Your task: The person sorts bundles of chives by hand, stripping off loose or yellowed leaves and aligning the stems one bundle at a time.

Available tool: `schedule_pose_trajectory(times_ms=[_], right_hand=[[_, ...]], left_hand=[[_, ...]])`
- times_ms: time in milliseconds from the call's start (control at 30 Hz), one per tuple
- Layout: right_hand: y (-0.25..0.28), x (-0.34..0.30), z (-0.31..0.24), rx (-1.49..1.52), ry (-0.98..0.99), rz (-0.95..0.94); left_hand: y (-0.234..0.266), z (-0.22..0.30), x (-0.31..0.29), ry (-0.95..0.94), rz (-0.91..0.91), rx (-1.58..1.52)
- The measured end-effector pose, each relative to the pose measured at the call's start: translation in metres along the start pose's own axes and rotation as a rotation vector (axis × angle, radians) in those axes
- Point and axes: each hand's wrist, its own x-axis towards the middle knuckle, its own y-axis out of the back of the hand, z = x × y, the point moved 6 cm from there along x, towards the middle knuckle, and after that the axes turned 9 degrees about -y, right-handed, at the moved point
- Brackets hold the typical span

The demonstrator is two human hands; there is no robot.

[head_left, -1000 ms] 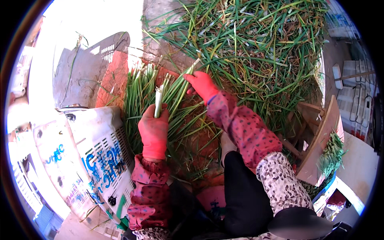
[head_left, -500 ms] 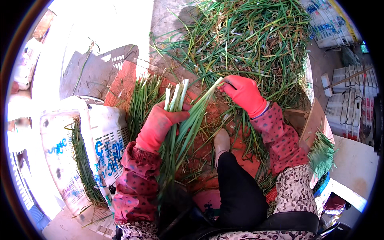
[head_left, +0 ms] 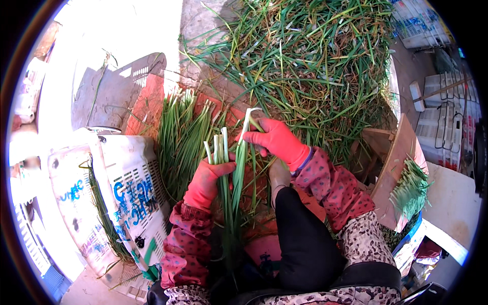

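Upright in my gloved left hand (head_left: 203,185) is a small bunch of garlic chives (head_left: 226,203), the fingers wrapped round it. The white stem ends stick up above the fist and the green leaves hang down toward my lap. My right hand (head_left: 279,142), also in a red glove, is just to the right, closed on the upper part of a white-ended chive stalk (head_left: 246,126) with a peeling strip at its tip. The lower leaves of that stalk run down beside the bunch. Cleaned-looking chives (head_left: 185,127) lie in a row beyond my left hand, on a red board (head_left: 145,109).
A large heap of loose leaves and trimmings (head_left: 315,71) covers the far right. At left stands a white plastic crate (head_left: 134,178) holding more greens. A wooden board (head_left: 389,178) and a bundle of thin pale-green strips (head_left: 410,193) are at right. My foot (head_left: 278,175) rests between.
My right hand has moved left and down, bringing its stalk upright beside the bunch. My left hand has lowered slightly. The whole view has shifted a little.
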Motion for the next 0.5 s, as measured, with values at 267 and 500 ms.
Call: schedule_pose_trajectory(times_ms=[267,500], right_hand=[[0.015,0.010,-0.004,-1.088,0.571,0.410],[0.166,0.013,-0.033,-1.560,0.393,1.097]], left_hand=[[-0.015,0.022,0.014,-0.034,-0.005,0.198],[0.061,0.004,-0.013,-0.014,0.210,-0.003]])
